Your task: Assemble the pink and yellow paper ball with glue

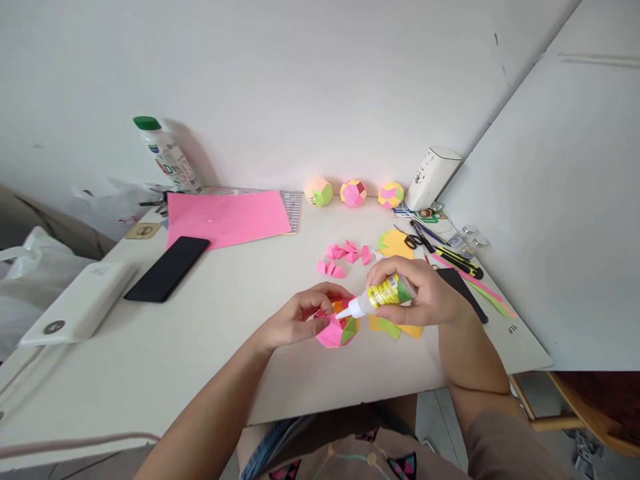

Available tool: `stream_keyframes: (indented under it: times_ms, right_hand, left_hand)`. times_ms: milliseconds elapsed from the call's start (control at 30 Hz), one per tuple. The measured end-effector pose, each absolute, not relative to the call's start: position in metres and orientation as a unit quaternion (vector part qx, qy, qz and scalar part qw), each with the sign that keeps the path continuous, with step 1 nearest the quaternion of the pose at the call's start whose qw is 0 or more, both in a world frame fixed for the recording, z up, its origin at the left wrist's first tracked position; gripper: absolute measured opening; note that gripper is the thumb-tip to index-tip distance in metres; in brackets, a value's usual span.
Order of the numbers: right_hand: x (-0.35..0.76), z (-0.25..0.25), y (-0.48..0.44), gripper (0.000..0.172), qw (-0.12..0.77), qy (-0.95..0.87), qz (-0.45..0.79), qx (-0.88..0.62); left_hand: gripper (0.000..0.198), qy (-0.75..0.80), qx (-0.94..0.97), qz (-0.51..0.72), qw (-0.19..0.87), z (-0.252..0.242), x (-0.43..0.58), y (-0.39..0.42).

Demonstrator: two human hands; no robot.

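Note:
Near the table's front edge, my left hand (pixel 303 317) grips a partly open paper ball (pixel 333 335) of pink, green and orange faces. My right hand (pixel 417 290) holds a glue bottle (pixel 384 293) with a yellow label, tilted down to the left. Its white nozzle points at the ball's upper rim; whether it touches cannot be made out. Small folded pink pieces (pixel 331 269) lie just behind the ball. Yellow paper (pixel 400 245) and green paper (pixel 389 328) lie near my right hand.
Three finished paper balls (pixel 353 193) stand along the wall. Pink sheets (pixel 227 217), a black phone (pixel 167 269) and a white power bank (pixel 80 303) are on the left. Scissors (pixel 413 241), cutters (pixel 457 262) and a white box (pixel 431 178) stand or lie at the right.

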State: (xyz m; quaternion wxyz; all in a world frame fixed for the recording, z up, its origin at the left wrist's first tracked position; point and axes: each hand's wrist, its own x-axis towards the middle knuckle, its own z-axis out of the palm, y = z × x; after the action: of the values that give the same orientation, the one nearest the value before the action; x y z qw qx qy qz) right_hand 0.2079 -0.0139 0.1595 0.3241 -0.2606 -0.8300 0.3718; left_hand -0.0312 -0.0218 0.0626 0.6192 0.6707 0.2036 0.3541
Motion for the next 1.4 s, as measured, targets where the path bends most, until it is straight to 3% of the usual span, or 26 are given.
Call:
stream_keyframes:
  times_ms: [200,433,1000,1400]
  right_hand:
    - [0.225,0.162,-0.003,0.018,0.440,-0.747,0.346,-0.359]
    - [0.222,0.166,-0.005,0.014,0.402,-0.769,0.320,-0.380]
    - [0.212,0.167,-0.013,0.024,0.354,-0.806,0.298,-0.371]
    - [0.208,0.157,-0.009,0.029,0.382,-0.791,0.307,-0.366]
  left_hand:
    - [0.006,0.092,0.694,0.445,0.559,0.058,-0.030,-0.026]
    - [0.006,0.056,0.687,0.497,0.527,0.066,-0.027,-0.032]
    - [0.004,0.064,0.675,0.482,0.555,0.064,-0.025,-0.031]
    - [0.003,0.076,0.675,0.480,0.555,0.060,-0.026,-0.029]
